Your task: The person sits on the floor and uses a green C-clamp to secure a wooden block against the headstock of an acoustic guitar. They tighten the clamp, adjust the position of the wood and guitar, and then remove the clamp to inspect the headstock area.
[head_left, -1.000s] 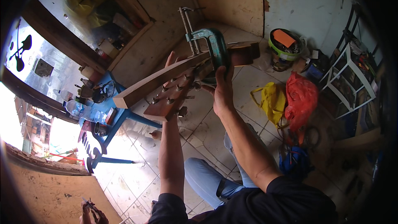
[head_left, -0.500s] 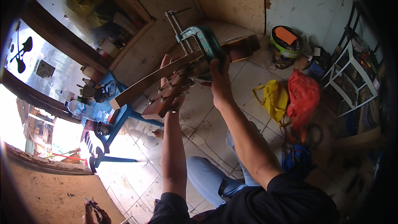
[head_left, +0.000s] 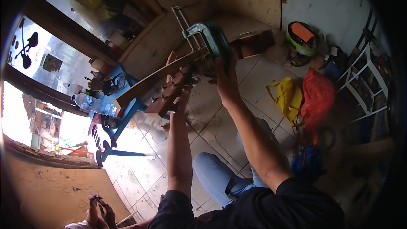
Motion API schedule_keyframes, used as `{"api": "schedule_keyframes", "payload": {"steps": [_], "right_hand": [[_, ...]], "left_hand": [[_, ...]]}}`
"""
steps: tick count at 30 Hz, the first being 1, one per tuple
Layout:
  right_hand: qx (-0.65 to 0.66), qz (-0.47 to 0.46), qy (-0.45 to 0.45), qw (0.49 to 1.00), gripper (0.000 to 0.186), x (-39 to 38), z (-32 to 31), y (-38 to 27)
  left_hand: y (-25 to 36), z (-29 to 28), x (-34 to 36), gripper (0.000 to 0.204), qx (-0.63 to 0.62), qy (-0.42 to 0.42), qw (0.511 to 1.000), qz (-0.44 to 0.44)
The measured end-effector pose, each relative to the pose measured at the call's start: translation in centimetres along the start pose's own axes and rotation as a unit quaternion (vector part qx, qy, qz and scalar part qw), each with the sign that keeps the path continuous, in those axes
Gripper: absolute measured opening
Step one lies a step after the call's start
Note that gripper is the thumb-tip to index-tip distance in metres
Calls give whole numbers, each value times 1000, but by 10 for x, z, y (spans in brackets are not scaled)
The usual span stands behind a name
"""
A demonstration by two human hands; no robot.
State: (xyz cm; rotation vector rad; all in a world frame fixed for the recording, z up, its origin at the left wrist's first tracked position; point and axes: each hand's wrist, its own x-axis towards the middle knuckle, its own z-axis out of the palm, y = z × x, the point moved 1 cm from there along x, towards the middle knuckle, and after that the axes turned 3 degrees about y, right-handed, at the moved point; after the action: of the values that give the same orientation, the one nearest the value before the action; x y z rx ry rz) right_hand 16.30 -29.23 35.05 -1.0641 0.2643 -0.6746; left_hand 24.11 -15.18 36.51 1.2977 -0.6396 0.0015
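Observation:
A brown guitar headstock (head_left: 157, 108) with metal tuning pegs is held up in front of me. My left hand (head_left: 182, 101) is closed around it from behind, partly hidden by the wood, its fingertips showing on the far side. Alongside the headstock lies a long straight wooden strip (head_left: 146, 80). A green C-clamp (head_left: 217, 42) straddles the strip and neck, its threaded screw pointing up and away. My right hand (head_left: 227, 81) grips the clamp's frame, with some fingers hidden. Beyond the clamp, a dark brown wooden part (head_left: 254, 44) extends to the right.
On the left, a blue stool (head_left: 137, 105) bears bottles and jars. Yellow (head_left: 286, 101) and red (head_left: 318, 97) plastic bags lie on the tiled floor, near a bucket (head_left: 299, 44) and white metal frame (head_left: 366, 80). At lower left, another person's hands (head_left: 99, 213) hold a small thin tool.
The surroundings have shifted slightly right in the view. Both my hands keep their hold on the headstock and clamp. More of the other person's hands and arm shows at lower left.

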Motion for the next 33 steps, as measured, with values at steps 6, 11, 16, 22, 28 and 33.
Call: {"api": "schedule_keyframes", "payload": {"steps": [6,11,16,22,28,33], "right_hand": [[-35,46,-24,998,101,17,12,9],[-62,25,-13,998,107,15,21,28],[-5,13,-26,1000,106,3,24,30],[60,55,-15,997,97,-10,13,44],[91,96,-21,991,81,-28,19,52],[70,150,-31,986,81,-45,17,38]], "left_hand": [[-9,-21,3,107,216,0,973,82],[-17,-32,-11,101,140,28,988,65],[-23,-41,-23,92,106,26,993,53],[-38,4,-51,59,-130,195,970,-61],[-38,20,-71,41,-132,244,960,-44],[-36,38,-78,51,-142,312,934,-96]]}}
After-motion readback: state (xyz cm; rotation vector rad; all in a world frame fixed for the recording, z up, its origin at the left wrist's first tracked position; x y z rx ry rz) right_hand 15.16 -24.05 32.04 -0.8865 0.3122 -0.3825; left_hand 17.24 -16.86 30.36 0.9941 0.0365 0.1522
